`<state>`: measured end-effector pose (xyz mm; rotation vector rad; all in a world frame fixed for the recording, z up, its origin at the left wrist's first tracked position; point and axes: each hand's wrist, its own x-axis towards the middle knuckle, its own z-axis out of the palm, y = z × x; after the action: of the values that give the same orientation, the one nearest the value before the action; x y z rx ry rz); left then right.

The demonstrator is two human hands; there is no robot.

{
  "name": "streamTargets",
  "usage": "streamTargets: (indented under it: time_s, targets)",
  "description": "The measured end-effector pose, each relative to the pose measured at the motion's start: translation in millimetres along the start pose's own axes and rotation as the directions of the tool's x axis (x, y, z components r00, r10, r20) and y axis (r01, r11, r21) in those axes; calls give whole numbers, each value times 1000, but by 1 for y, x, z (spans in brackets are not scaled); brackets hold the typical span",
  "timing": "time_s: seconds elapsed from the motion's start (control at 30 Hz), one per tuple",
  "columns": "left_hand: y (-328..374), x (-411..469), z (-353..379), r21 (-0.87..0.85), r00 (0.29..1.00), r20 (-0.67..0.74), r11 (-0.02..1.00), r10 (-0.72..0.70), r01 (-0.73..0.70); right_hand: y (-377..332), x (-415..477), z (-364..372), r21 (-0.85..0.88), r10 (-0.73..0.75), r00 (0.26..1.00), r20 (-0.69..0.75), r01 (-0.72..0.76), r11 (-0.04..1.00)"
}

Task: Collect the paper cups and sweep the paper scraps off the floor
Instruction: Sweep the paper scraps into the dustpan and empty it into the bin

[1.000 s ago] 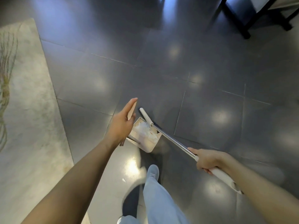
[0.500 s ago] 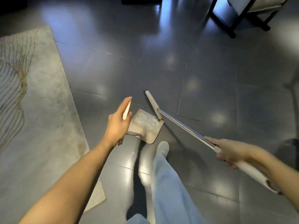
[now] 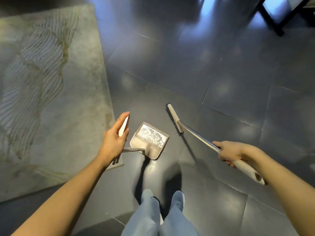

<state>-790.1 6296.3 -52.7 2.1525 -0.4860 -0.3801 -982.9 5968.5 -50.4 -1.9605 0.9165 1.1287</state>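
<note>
A beige dustpan (image 3: pixel 150 149) hangs just above the dark tiled floor, its pan filled with white paper scraps (image 3: pixel 150 134). My left hand (image 3: pixel 114 142) holds the top of the dustpan's long handle, fingers wrapped round the pale grip. My right hand (image 3: pixel 230 151) grips the broom (image 3: pixel 196 133) where the metal shaft meets the pale handle. The broom head (image 3: pixel 174 118) hovers to the right of the pan, apart from it. No paper cups are in view.
A pale patterned rug (image 3: pixel 47 92) covers the floor on the left, its corner near the dustpan. Dark furniture legs (image 3: pixel 272 19) stand at the top right. My two legs in light trousers (image 3: pixel 158 217) are at the bottom centre. Grey tiles (image 3: pixel 204 65) stretch ahead.
I have walked forward along the rug with both tools. The broom head has swung away to the right of the dustpan, and both feet now stand side by side.
</note>
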Motion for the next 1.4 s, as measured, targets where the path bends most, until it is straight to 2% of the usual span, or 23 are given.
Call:
streamTargets:
  time_s: [0.1, 0.2, 0.27, 0.37, 0.47, 0.57, 0.7, 0.8, 0.87, 0.93, 1.17, 1.4]
  targets:
    - [-16, -26, -3, -11, 997, -20, 997, -71, 71, 9, 25, 17, 94, 72, 997, 22, -73, 993]
    - [-35, -39, 1, -9, 991, -38, 992, -127, 127, 20, 49, 40, 175, 139, 985, 102, -155, 972]
    - [-44, -43, 7, -17, 988, -34, 988, -151, 151, 19, 58, 53, 188, 131, 987, 96, -147, 971]
    - [-52, -38, 8, -6, 985, -44, 986, -166, 166, 4, 65, 62, 111, 82, 997, -7, -81, 991]
    - [-57, -20, 2, -9, 984, -44, 985, -171, 171, -19, 71, 61, 19, 62, 997, -43, -61, 998]
    - [-58, -1, 0, -32, 987, -47, 988, -154, 153, -48, 71, 62, -174, 1, 998, -68, -13, 985]
    - [-57, 11, 1, -61, 990, -42, 990, -132, 130, -73, 63, 86, -312, -52, 999, -12, 46, 949]
    - [-57, 14, -2, -96, 995, -30, 992, -91, 87, -80, 44, 103, -359, -27, 997, 71, 51, 932]
    - [-55, 15, -6, -128, 996, -32, 989, -80, 76, -82, 29, 108, -424, -4, 996, 84, 40, 905]
    - [-54, 19, -11, -154, 997, -34, 986, -74, 68, -88, 18, 106, -417, 14, 997, 80, 21, 908]
    - [-27, 85, -33, -144, 997, -74, 989, 21, -32, -138, 17, 32, -387, -65, 997, 31, 72, 919]
    - [31, 228, -36, -62, 977, -122, 981, 174, -182, -200, 60, -104, -399, -152, 986, -62, 115, 910]
